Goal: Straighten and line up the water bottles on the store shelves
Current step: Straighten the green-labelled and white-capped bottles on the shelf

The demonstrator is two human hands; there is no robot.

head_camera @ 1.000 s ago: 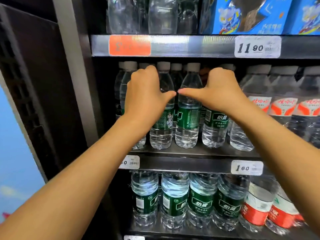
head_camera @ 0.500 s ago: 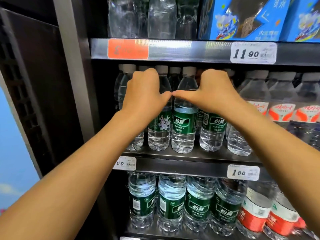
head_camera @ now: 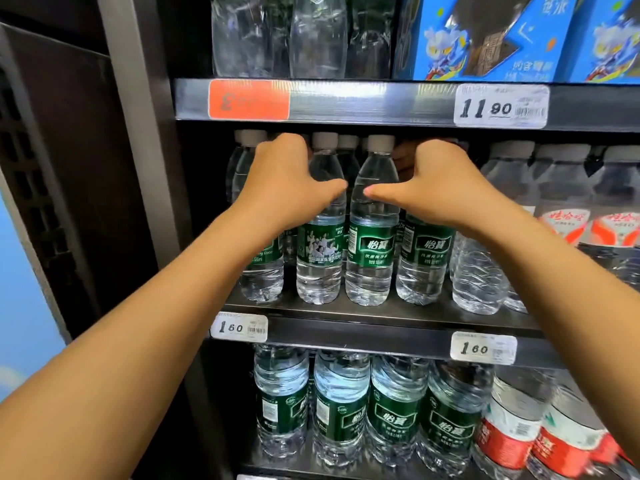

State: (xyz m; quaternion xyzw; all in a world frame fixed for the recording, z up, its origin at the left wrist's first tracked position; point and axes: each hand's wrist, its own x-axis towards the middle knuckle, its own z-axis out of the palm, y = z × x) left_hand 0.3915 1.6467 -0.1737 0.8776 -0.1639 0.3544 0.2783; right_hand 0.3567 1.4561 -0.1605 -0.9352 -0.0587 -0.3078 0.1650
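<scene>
We see four green-label water bottles [head_camera: 371, 220] standing upright in a row at the front of the middle shelf [head_camera: 381, 315], with more bottles tucked behind them. Our left hand [head_camera: 287, 183] is wrapped over the top part of the bottle at the left end [head_camera: 261, 271], with the fingers curled round behind it, and the thumb sticks out to the right across the second bottle [head_camera: 320, 251]. Our right hand [head_camera: 440, 187] is curled the same way over the top part of the fourth bottle [head_camera: 424, 258], and its thumb points left across the third one. The two thumb tips are near each other but do not touch. Both of our arms reach up from the bottom corners, bare and almost straight. To the right on the same shelf stand bottles with red and white labels [head_camera: 562, 220]. White price tags [head_camera: 239, 328] sit on the shelf edge. Below is another row of green-label bottles [head_camera: 394, 414]. Above, we see clear bottles [head_camera: 277, 32], blue boxes [head_camera: 485, 36], an orange tag [head_camera: 248, 99] and a white tag [head_camera: 501, 106].
</scene>
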